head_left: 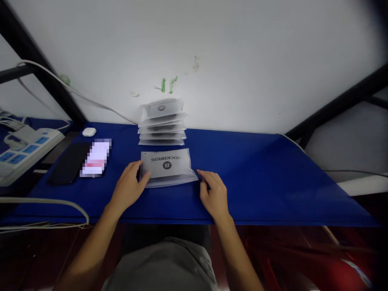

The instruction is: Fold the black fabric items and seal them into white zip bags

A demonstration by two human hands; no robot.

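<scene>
A frosted plastic pouch printed ROCKBROS lies flat in front of me, its lettering upside down to me. The contents are hidden, and a second pouch edge may show under its near side. At its left end rests my left hand, thumb over the near left corner and fingers along the left edge, spread apart. My right hand lies by the right corner, index finger stretched to the pouch's tip and thumb apart from it. Behind, several similar pouches stand in an overlapping row, leaning back against the wall.
On the blue table, a lit phone, a dark flat phone-like slab and a white earbud case lie left. A power strip with cables sits further left. A white cable runs along the wall.
</scene>
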